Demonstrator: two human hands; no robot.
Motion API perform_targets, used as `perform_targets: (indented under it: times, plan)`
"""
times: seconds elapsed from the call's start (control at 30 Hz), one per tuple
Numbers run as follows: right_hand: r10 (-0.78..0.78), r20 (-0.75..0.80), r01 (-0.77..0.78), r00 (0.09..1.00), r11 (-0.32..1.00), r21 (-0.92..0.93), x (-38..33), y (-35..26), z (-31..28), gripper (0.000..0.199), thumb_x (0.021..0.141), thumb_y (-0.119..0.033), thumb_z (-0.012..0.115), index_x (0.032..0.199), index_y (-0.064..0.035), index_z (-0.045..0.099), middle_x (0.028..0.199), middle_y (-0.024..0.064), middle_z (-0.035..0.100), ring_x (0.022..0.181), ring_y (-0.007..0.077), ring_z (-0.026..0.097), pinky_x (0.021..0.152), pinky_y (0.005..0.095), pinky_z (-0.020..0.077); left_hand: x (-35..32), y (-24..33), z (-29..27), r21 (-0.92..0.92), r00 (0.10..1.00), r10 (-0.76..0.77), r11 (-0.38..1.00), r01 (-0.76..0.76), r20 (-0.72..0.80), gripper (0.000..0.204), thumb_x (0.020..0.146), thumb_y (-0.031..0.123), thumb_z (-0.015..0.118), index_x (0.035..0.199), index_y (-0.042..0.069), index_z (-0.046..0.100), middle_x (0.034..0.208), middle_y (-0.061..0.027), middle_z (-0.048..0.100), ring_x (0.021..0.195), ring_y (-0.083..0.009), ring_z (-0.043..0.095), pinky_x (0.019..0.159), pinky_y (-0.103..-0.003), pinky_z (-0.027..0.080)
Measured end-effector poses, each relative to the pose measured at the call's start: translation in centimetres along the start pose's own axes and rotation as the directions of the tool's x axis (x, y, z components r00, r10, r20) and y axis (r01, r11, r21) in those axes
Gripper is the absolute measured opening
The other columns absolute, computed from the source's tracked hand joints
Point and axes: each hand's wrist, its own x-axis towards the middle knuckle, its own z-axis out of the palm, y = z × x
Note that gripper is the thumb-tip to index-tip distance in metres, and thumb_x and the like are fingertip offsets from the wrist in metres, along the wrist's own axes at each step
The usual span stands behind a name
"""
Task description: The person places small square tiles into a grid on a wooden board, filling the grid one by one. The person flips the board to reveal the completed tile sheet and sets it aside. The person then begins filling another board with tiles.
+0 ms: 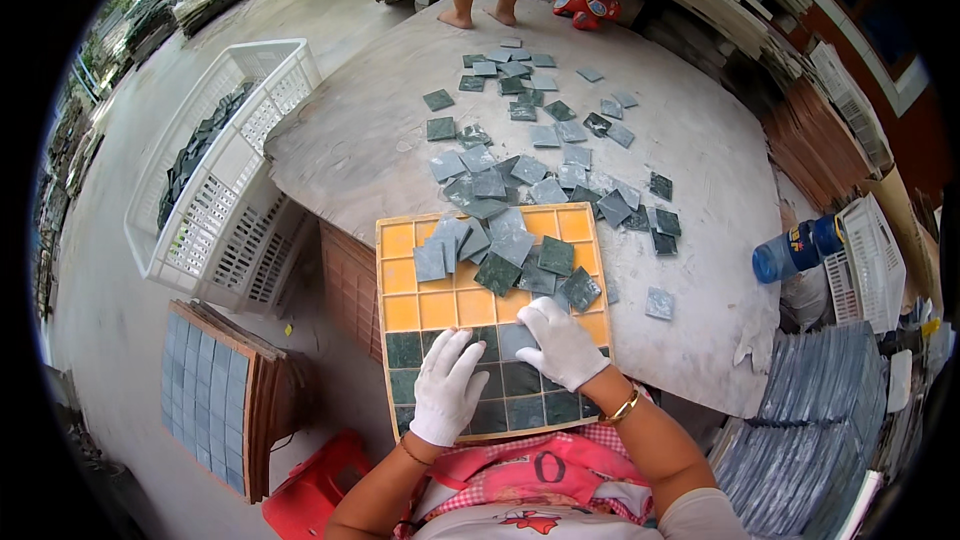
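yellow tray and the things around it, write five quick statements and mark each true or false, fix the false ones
1. The left hand and right hand both wear white gloves. True.
2. Every loose tile lies off the tray. False: several loose tiles lie piled on the yellow tray.
3. The rows of the tray nearest the person hold tiles. True.
4. The red toy is next to the left hand. False: the red toy is toward the far end of the table, near another person's bare feet.
5. A blue bottle is on the right side of the view. True.
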Motion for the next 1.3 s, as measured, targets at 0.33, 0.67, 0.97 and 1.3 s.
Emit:
perform_targets:
  times: [0.33, 0.67, 0.97, 1.3]
  plan:
    - [-0.332, -0.169, 0.333, 0.928, 0.943, -0.029, -1.3, 0.5, -0.7, 0.027, 0.073, -0.012, 0.069, 0.096, -0.0078, 0.055, 0.095, 0.0069, 0.057, 0.085, 0.0271, 0.057, 0.072, 0.0363, 0.0498, -0.4, 0.1, 0.4, -0.017, 0.999, -0.021, 1.000, 0.021, -0.034, 0.042, 0.070, 0.004, 0.071, 0.111, 0.006, 0.060, 0.119, -0.0138, 0.055, 0.116, -0.0347, 0.050, 0.095, -0.041, 0.043]
    - [-0.264, -0.131, 0.276, 0.955, 0.957, 0.084, -2.4, 1.6, 0.7, 0.016, 0.078, -0.009, 0.063, 0.093, -0.0062, 0.058, 0.101, 0.0092, 0.058, 0.097, 0.0285, 0.058, 0.082, 0.0372, 0.0493, 2.3, 1.5, 2.5, 0.071, 0.991, 0.094, 0.992, -0.101, 0.096, 0.053, 0.066, 0.015, 0.076, 0.115, 0.007, 0.059, 0.124, -0.0124, 0.054, 0.120, -0.0349, 0.046, 0.100, -0.044, 0.039]
    - [0.218, -0.450, -0.245, 0.866, 0.969, -0.003, -2.4, 6.7, -3.8, 0.033, 0.078, -0.021, 0.068, 0.105, -0.0057, 0.056, 0.112, 0.0117, 0.057, 0.102, 0.0304, 0.057, 0.084, 0.0388, 0.0479, 3.5, 1.1, 3.1, 0.161, 0.981, -0.014, 0.987, -0.017, 0.194, 0.051, 0.067, 0.019, 0.075, 0.116, 0.011, 0.062, 0.131, -0.0156, 0.051, 0.125, -0.0363, 0.042, 0.101, -0.043, 0.037]
    - [0.663, -0.471, -0.785, 0.582, 0.609, -0.113, 0.0, 15.1, -9.0, 0.063, 0.073, -0.038, 0.072, 0.117, -0.0028, 0.043, 0.103, 0.0219, 0.060, 0.093, 0.0370, 0.062, 0.080, 0.0448, 0.0503, 1.8, 2.6, 2.3, 0.129, 0.979, -0.003, 0.991, -0.024, 0.205, 0.052, 0.068, 0.016, 0.073, 0.117, 0.006, 0.058, 0.132, -0.0170, 0.047, 0.126, -0.0395, 0.038, 0.102, -0.045, 0.036]
